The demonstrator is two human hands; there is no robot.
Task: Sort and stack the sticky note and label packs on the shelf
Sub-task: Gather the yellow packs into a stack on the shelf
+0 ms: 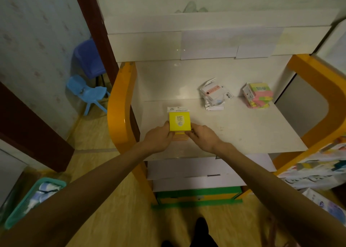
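We see a stack of bright yellow square sticky note packs (pixel 179 123) lying near the front left of the pale, smooth shelf board (pixel 243 130). The top pack is glossy, with a white printed header strip and the number 2207 on its face. The left hand (pixel 159 138) grips the stack's left edge, fingers curled round it, and the right hand (pixel 203 137) grips its right edge the same way. The lower packs are mostly hidden behind the fingers, so we cannot count them.

Farther back, to the right, lies a heap of crinkled clear-wrapped white label packs (pixel 214 95), their print too small to read. Right of it, well apart, stands an uneven stack of pastel pink, green and yellow sticky note blocks (pixel 259 96).

The shelf has rounded orange side frames (pixel 119 108). A teal plastic basket (pixel 28 205) sits on the floor at lower left, partly cut off behind the forearm.
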